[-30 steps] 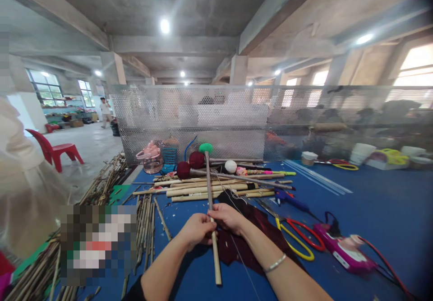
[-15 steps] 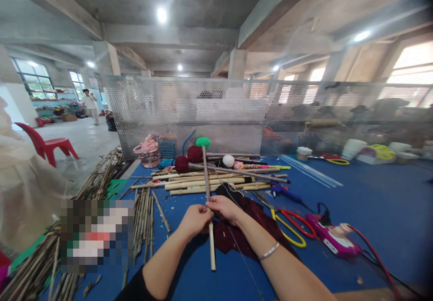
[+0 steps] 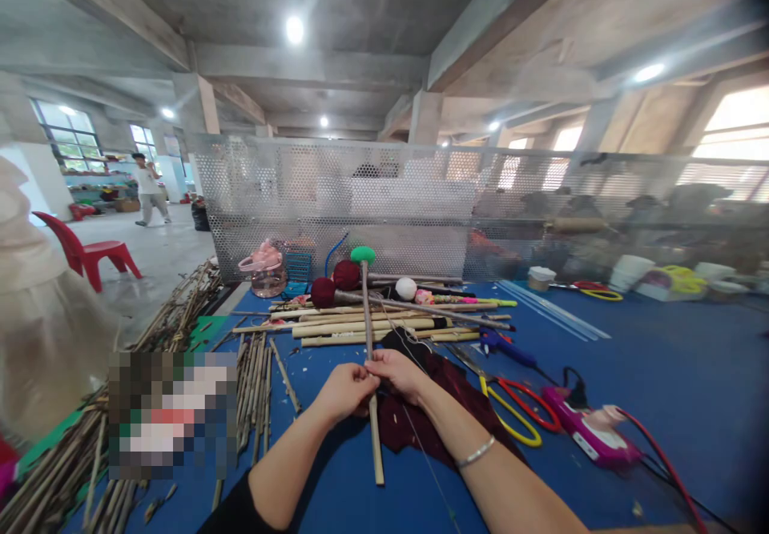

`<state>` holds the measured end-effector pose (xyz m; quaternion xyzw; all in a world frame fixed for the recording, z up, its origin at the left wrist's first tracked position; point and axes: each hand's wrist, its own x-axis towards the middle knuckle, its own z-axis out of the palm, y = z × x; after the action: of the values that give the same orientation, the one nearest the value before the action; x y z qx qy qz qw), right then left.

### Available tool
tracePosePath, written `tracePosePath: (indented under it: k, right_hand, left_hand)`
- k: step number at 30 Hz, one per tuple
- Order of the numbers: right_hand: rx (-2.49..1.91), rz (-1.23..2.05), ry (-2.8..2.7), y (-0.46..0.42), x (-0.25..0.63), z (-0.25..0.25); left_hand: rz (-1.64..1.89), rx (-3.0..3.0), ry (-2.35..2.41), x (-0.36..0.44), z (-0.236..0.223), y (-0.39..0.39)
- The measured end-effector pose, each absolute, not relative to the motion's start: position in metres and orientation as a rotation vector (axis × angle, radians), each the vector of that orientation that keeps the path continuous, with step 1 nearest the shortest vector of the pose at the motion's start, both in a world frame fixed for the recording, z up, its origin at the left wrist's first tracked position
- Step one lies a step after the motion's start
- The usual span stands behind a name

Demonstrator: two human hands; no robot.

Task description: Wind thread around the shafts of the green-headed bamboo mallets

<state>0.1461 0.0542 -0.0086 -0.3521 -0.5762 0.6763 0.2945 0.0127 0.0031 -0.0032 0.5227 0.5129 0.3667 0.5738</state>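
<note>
Both hands meet around a thin wooden stick (image 3: pixel 367 310), its far part wrapped in grey and its near end bare. A green fuzzy ball (image 3: pixel 363 255) tops the far end. My left hand (image 3: pixel 347 392) pinches the stick from the left, fingers closed. From the right, my right hand (image 3: pixel 397 374) grips it with thumb and fingertips at the edge of the grey wrap. A thin thread runs near my right hand down to the table's front. Dark maroon cloth (image 3: pixel 414 430) lies under my right forearm.
Beyond the hands lie bamboo sticks (image 3: pixel 342 331), maroon balls (image 3: pixel 323 292) and a white ball (image 3: pixel 405 288). Scissors (image 3: pixel 510 410), a blue glue gun (image 3: pixel 508 347) and a magenta power strip (image 3: pixel 594 430) are to the right. Dry twigs (image 3: pixel 57 470) lie left. A perforated screen (image 3: pixel 270 198) stands behind.
The hands and stick stay almost in place. The view has shifted slightly, and a person in the far left background has walked a little to the left.
</note>
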Motion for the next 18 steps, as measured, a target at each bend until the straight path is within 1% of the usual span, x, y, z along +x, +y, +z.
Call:
tracePosePath:
  k: [2, 4, 10, 15, 18]
  right_hand:
    - [-0.862, 1.783, -1.527, 0.055, 0.143, -0.011]
    - [-0.827, 1.779, -1.522, 0.055, 0.143, -0.012]
    - [-0.918, 1.894, -1.585, 0.056, 0.154, -0.008]
    - [-0.837, 1.794, -1.591, 0.054, 0.145, -0.012]
    - [-0.818, 1.809, -1.596, 0.054, 0.144, -0.013]
  left_hand:
    - [0.901, 1.298, 1.269, 0.012, -0.007, 0.004]
    - [0.902, 1.269, 1.234, 0.013, -0.007, 0.004]
    - [0.742, 1.051, 1.032, 0.014, 0.004, -0.002]
    - [0.860, 1.334, 1.328, 0.010, -0.006, 0.002]
    - [0.872, 1.318, 1.316, 0.010, -0.008, 0.003]
